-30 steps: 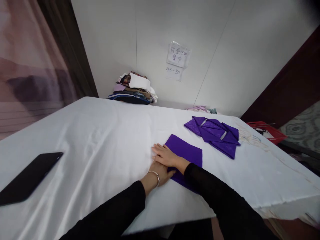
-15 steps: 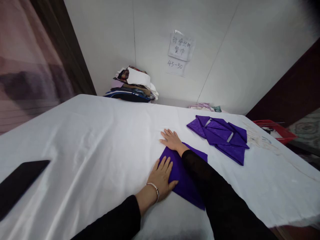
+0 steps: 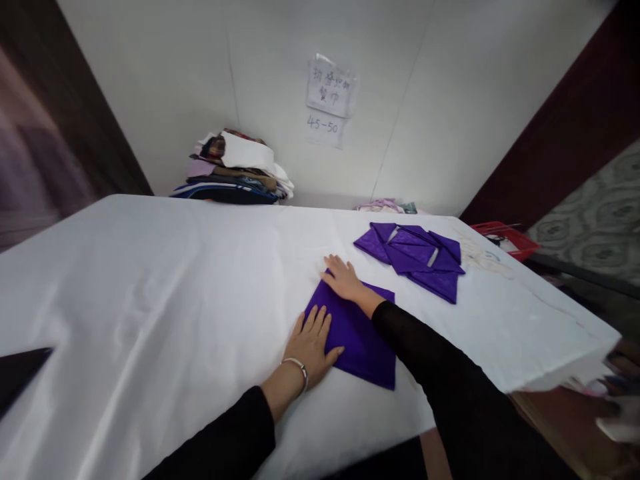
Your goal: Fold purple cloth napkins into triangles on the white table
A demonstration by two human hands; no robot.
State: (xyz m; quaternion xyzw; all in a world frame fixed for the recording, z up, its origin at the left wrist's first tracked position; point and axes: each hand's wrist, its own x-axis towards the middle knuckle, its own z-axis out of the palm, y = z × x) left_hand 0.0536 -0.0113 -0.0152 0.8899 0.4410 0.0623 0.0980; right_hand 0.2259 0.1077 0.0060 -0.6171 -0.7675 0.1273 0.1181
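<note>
A folded purple napkin (image 3: 364, 347) lies flat on the white tablecloth (image 3: 225, 287) in front of me. My left hand (image 3: 310, 348), with a bracelet at the wrist, rests palm down on its left edge, fingers spread. Farther up, my right hand (image 3: 345, 280) lies flat across the napkin's far corner, fingertips at the edge. Part of the napkin is hidden beneath my right hand and forearm. Beyond it to the right sit more folded purple napkins (image 3: 417, 257), overlapping each other, with small pale strips showing among them.
A dark flat object (image 3: 20, 373) lies at the left edge of the table. Against the wall is a pile of folded clothes (image 3: 235, 170). Some pinkish cloth (image 3: 380, 205) lies behind the table's far edge. A red basket (image 3: 520, 241) stands past the right side. Handwritten paper (image 3: 327, 97) hangs on the wall.
The view has turned to the right, so the surroundings shift left. My right hand has moved a little rightward relative to my left, which stays flat on the napkin's left edge.
</note>
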